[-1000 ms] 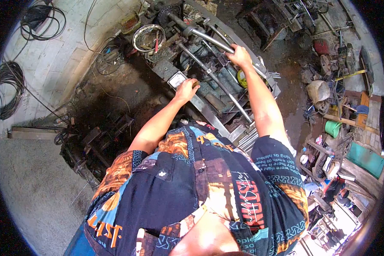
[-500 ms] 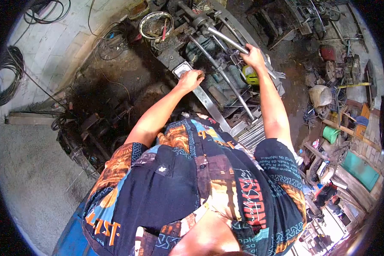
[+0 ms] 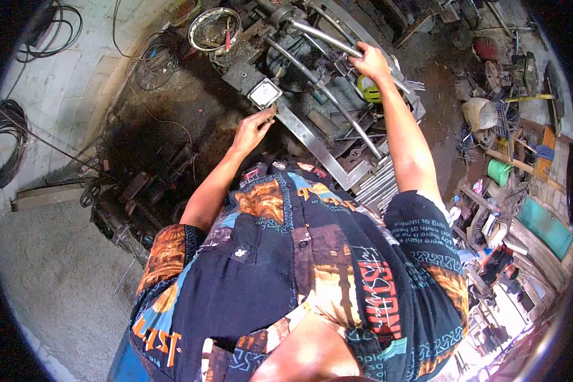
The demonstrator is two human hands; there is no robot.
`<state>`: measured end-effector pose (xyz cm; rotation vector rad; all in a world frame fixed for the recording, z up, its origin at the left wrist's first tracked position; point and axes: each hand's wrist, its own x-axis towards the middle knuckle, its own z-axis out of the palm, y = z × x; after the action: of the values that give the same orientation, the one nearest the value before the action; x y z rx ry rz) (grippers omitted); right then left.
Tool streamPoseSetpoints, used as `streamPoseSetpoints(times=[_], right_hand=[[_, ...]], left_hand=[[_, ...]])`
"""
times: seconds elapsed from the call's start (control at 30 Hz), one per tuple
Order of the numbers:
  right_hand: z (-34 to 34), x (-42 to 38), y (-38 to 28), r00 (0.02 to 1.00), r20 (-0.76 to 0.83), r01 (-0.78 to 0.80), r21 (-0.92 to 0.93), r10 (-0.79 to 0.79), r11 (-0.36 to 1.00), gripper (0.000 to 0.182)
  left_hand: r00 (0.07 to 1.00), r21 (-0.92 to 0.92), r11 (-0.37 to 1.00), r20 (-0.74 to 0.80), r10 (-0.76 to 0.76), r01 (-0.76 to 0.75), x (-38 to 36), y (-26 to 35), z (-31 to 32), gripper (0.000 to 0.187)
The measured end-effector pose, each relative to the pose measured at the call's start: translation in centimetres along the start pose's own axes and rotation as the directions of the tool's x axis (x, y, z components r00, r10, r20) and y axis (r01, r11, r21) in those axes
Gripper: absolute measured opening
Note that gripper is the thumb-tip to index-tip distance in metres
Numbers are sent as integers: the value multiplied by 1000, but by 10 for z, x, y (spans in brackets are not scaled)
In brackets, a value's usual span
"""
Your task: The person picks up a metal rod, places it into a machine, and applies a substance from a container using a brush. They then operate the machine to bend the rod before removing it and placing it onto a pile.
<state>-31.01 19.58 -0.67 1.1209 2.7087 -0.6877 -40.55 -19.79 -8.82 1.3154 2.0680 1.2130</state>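
Note:
My right hand point(image 3: 371, 62) is wrapped round a long shiny metal bar point(image 3: 325, 37), which runs from a dark round hub point(image 3: 281, 16) on the machine. Beneath that hand sits a yellow-green object point(image 3: 368, 89). My left hand point(image 3: 253, 132) has its fingers stretched out, fingertips right at the near edge of the machine's flat steel rail point(image 3: 309, 141). Just beyond those fingertips is a square metal piece with a whitish top point(image 3: 265, 93). Another metal rod point(image 3: 337, 105) crosses the machine between my hands.
A round pan point(image 3: 204, 32) holding a red-handled tool point(image 3: 228, 37) stands behind the machine. Several metal bars point(image 3: 379, 191) lie close to my body. Cables point(image 3: 9, 137) hang at left. A green bucket point(image 3: 499, 172) and clutter fill the right side.
My left hand has moved off the whitish square piece, back and left towards my body, uncovering it. My right hand keeps hold of the metal bar. The view has shifted slightly.

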Motion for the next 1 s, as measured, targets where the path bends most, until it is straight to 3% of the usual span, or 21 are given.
streamPoseSetpoints(times=[0.17,0.23,0.47,0.6,0.7,0.77,0.83,0.9,0.97,1.0], right_hand=[[2,0,0,997,-67,31,-28,-33,999,48],[3,5,1,999,15,39,17,-39,999,48],[0,-8,19,997,62,47,51,-50,998,45],[-11,-37,26,999,41,-21,66,19,998,47],[-23,-50,34,996,67,59,86,-65,995,57],[-8,-48,63,995,-30,100,84,-98,991,55],[-4,-51,81,983,-132,129,-13,-130,991,52],[-8,-55,82,991,-126,53,5,-51,999,46],[-7,-54,79,990,-143,8,-64,-17,998,42],[-12,-58,71,993,-109,-45,-89,36,995,38]], left_hand=[[999,21,1000,-23,-23,23,4,-1,4,35],[1000,33,999,-24,6,-6,4,1,2,38],[993,128,991,-120,-23,39,15,33,-37,49],[979,164,978,-137,153,-130,62,47,-48,42],[939,227,926,-101,330,-301,126,61,-45,44],[902,316,863,-49,429,-394,175,78,-39,53],[886,463,765,114,450,-448,221,78,-27,60],[896,567,695,307,321,-442,258,62,-6,58],[826,604,702,562,-38,-378,287,73,-1,49],[817,599,700,576,-38,-390,293,71,1,49]])
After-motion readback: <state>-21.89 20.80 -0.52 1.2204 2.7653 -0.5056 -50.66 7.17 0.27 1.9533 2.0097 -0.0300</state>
